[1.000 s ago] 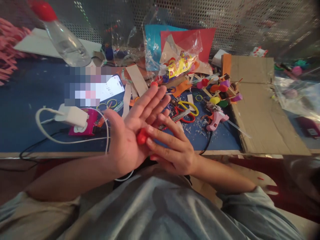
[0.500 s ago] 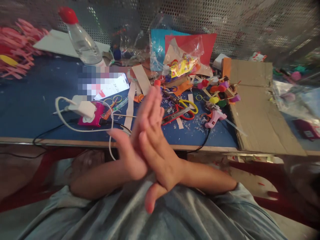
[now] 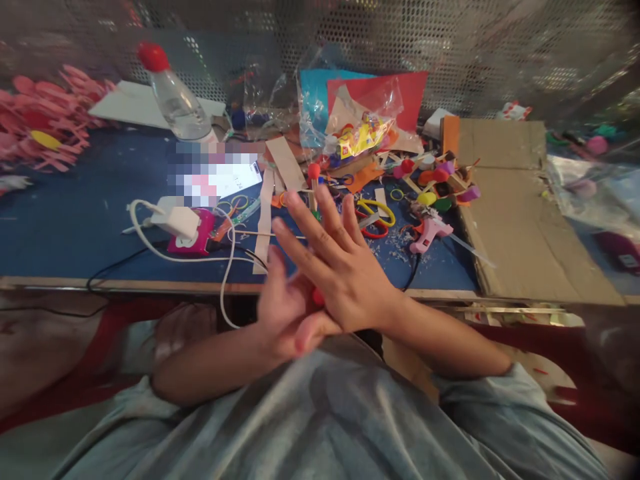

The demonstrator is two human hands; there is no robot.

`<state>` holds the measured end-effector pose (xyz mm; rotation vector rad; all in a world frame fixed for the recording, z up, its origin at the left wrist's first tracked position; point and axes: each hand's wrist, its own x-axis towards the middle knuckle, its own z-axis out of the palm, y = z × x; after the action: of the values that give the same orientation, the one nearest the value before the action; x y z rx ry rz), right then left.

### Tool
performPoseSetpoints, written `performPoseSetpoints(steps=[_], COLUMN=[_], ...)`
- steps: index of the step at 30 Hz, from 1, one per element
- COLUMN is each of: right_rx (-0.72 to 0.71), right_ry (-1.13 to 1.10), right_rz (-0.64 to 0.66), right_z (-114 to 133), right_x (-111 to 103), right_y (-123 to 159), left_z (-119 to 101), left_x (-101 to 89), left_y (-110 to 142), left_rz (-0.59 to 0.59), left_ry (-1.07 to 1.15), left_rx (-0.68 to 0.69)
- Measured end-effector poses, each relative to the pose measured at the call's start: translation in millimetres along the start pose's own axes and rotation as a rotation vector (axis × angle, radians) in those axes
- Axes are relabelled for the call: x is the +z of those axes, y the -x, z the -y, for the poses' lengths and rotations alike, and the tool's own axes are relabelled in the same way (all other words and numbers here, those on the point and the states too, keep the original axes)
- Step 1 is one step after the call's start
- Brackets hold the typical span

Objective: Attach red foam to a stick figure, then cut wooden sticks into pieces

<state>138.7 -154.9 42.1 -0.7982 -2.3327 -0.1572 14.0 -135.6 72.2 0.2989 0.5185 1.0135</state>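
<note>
My right hand (image 3: 345, 273) lies across my left, its fingers spread and stretched out, so it is open. Beneath it, my left hand (image 3: 281, 303) is turned palm up with the thumb sticking out; its fingers are mostly hidden. Between the two palms a bit of a soft red lump (image 3: 318, 297), like modelling clay, shows. Both hands are in front of the table edge, above my lap. Beyond the fingertips a small red ball (image 3: 314, 171) stands among the craft bits.
Scissors (image 3: 377, 217), a pink glue gun (image 3: 431, 233) and paper scraps lie ahead. Cardboard (image 3: 520, 227) is at right. At left are a phone (image 3: 240, 179), a white charger (image 3: 175, 220) on a pink power box (image 3: 204, 233) with looping cables, and a water bottle (image 3: 177, 103).
The red lump lay exposed on my left palm under my right fingertips. My palms then came together upright around it, and now my right hand has tilted over my left with fingers spread.
</note>
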Motion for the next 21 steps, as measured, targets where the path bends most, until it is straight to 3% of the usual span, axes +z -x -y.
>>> performPoseSetpoints(steps=[1,5,8,11,15,19,21], right_rx=[-0.005,-0.251,-0.139,0.007,-0.324,-0.168,-0.126], right_ry=[-0.024,-0.095,-0.031,-0.064,-0.188,-0.075,-0.106], right_rz=[-0.011,0.079,0.096,0.141,0.165,0.146,0.091], right_z=[2.5,8.8,4.1,9.6,16.6,9.5,12.9], right_x=[0.3,1.7,-6.0,-13.1,-9.6,-13.1,-15.6], right_y=[-0.5,7.1,12.4,9.1,4.0,-3.7,-8.2], left_z=[2.3,5.6,6.9,13.3,14.4,20.2,27.5], left_x=[-0.8,-0.3,-1.1,-2.7,-5.3,-6.4,-4.8], left_y=[1.3,21.2,41.8,43.8,28.5,25.6,24.9], left_rz=[0.0,0.025,-0.009,-0.022,-0.015,-0.072,-0.106], left_ry=[-0.004,-0.015,-0.029,-0.022,-0.012,0.053,0.045], left_rx=[-0.005,0.041,0.021,-0.01,-0.005,0.079,0.026])
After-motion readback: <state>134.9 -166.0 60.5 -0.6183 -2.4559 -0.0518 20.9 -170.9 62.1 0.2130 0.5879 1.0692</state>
